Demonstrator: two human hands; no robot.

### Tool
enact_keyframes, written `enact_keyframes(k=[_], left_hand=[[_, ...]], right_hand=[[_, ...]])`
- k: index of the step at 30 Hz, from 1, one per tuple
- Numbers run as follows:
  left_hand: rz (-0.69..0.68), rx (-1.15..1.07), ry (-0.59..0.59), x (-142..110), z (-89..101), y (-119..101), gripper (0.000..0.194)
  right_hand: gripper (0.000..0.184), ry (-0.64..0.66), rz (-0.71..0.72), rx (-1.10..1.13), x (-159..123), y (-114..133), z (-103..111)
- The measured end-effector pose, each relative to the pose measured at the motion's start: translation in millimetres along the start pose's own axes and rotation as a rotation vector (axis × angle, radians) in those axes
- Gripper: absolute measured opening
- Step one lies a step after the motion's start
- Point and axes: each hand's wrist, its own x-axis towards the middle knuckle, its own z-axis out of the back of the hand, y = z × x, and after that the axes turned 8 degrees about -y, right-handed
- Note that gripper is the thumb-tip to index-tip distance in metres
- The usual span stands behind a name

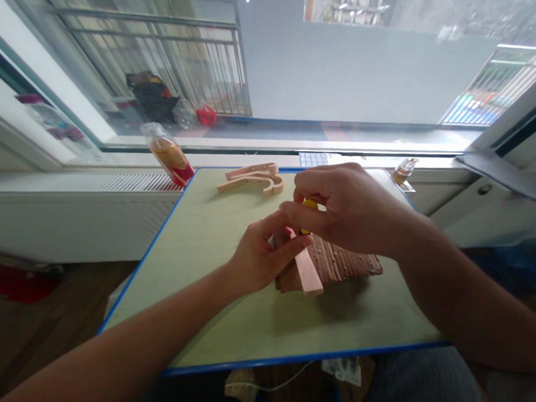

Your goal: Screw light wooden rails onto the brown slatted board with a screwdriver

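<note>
My left hand [261,257] is closed in a pinch on the top end of a pale wooden strip [308,273], which slopes down toward me over a brown ribbed wooden piece [344,263] lying on the green table [208,238]. My right hand [338,207] is curled over the same spot, fingers closed round a small tool with a yellow handle [310,204]; its tip is hidden between my fingers. Both hands touch at the strip's upper end.
Two curved pale wooden parts [252,179] lie at the table's far edge. A bottle with orange liquid and a red base [168,153] leans at the far left corner, a small bottle [404,170] at the far right. A window sill and radiator run behind.
</note>
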Motion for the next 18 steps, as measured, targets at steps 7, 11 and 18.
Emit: enact_keyframes(k=[7, 11, 18], left_hand=[[0.026, 0.036, -0.023, 1, -0.1, -5, 0.025], [0.035, -0.009, -0.013, 1, 1.8, -5, 0.024], [0.097, -0.027, 0.038, 2, 5.5, -10, 0.028]], right_hand=[[0.044, -0.001, -0.042, 0.019, 1, -7, 1], [0.026, 0.045, -0.026, 0.125, 0, -19, 12], [0.025, 0.151, 0.126, 0.261, -2, -29, 22]])
